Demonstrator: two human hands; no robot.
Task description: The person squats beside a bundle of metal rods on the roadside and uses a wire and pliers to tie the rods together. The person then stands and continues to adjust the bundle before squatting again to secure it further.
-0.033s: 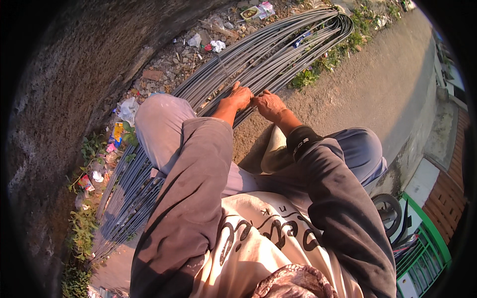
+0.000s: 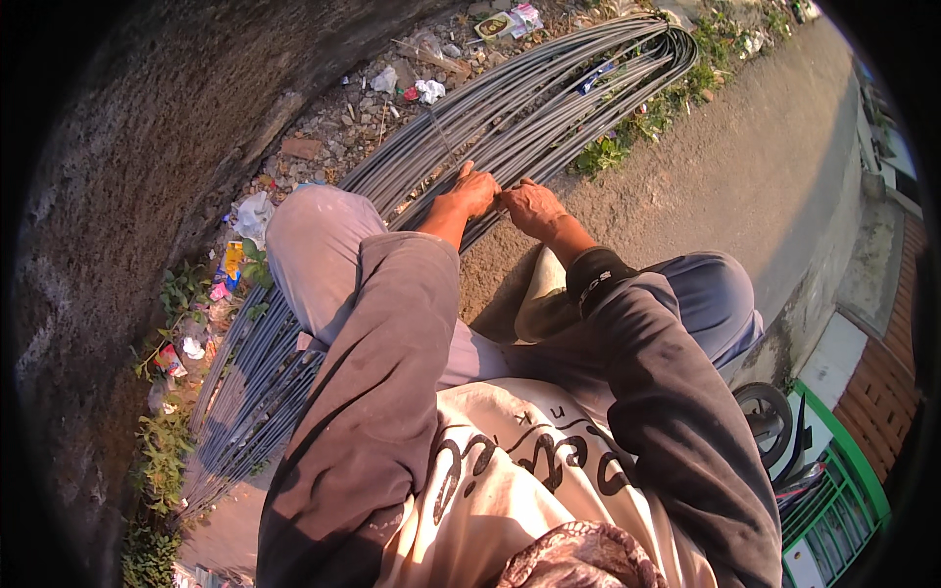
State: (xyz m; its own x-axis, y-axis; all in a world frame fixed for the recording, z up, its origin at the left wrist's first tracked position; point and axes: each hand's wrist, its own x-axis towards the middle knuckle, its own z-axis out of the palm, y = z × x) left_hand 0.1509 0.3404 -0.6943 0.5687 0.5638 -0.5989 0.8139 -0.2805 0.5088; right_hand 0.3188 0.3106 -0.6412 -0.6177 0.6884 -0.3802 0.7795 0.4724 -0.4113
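Observation:
A long bundle of thin grey metal rods (image 2: 549,93) lies slantwise on the ground, folded into a bend at its far right end. Over the near right edge of the bundle, my left hand (image 2: 473,192) is closed, its thumb pointing up and away. My right hand (image 2: 532,209) is closed too, knuckles up, close against the left one at the same edge. Whatever sits between their fingers is hidden. A thin tie (image 2: 438,132) crosses the bundle a little beyond my left hand. My left knee (image 2: 319,235) covers the middle of the rods.
A rough wall (image 2: 127,196) rises along the left. Rubble and litter lie at its foot, with a white plastic bag (image 2: 253,218) and a brick piece (image 2: 301,148). Weeds (image 2: 601,155) edge the paved path (image 2: 725,167). At the right are a wheel (image 2: 764,423) and green railing (image 2: 843,500).

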